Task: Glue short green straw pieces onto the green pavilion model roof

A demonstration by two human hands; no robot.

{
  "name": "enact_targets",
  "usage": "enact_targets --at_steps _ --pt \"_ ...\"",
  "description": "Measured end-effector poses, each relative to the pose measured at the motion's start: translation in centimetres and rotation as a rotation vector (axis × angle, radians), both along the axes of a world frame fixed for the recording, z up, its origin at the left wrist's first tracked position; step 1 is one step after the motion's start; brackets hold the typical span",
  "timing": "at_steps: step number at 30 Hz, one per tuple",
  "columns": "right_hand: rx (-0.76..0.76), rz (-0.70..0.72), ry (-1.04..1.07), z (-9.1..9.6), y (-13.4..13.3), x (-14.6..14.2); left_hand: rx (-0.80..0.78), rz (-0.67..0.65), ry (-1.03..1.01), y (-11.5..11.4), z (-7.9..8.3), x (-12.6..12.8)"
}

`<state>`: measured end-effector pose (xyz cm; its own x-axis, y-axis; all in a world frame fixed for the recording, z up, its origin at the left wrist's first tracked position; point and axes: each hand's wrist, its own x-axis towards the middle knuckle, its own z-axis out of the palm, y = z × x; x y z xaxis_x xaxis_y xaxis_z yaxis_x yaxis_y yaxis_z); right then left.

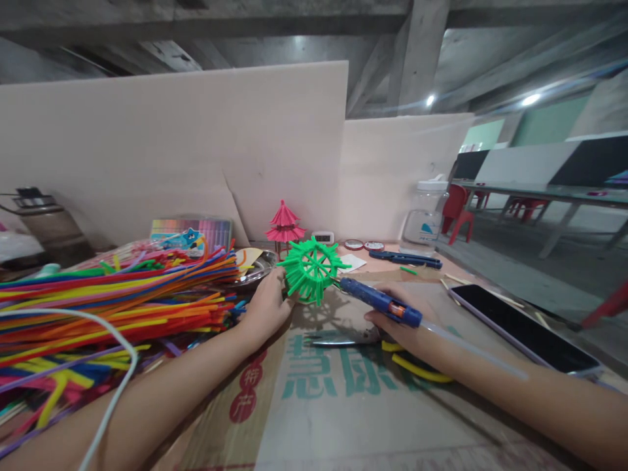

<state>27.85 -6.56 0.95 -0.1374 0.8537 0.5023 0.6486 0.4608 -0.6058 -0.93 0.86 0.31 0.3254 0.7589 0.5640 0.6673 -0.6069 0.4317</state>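
A round green wheel-like frame with spokes and a fringed rim, seemingly made of pipe cleaners (314, 269), is held up by my left hand (269, 304), whose fingers close on its left side. My right hand (400, 326) grips a blue hot glue gun (375, 299). The gun's tip points left and meets or nearly meets the green frame's right edge. From its rear sticks out a clear glue stick (475, 350). Below lie pliers (343, 339) with yellow and black handles, partly covered by my right hand and forearm.
Bundles of coloured pipe cleaners (122, 294) fill the left, crossed by a white cable (122, 347). Behind stand a pink pagoda-like model (284, 226), a marker box (196, 229) and a clear bottle (422, 219). A phone (520, 324) lies right, on the cardboard's (314, 425) far side.
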Motion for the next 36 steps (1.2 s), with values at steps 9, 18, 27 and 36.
enact_targets --at_steps 9,18,27,36 --pt "-0.030 0.019 -0.025 0.5 -0.3 0.0 0.007 0.022 0.038 0.1 -0.2 -0.1" --pt "0.080 0.044 -0.116 0.6 -0.7 0.3 0.019 -0.027 -0.028 0.2 -0.2 -0.1" --pt "-0.014 0.058 -0.050 1.3 -0.9 -0.1 0.014 0.003 0.012 0.1 -0.1 -0.1" --pt "-0.005 0.034 -0.039 1.2 -0.7 -0.3 0.006 0.011 0.013 -0.1 0.1 0.1"
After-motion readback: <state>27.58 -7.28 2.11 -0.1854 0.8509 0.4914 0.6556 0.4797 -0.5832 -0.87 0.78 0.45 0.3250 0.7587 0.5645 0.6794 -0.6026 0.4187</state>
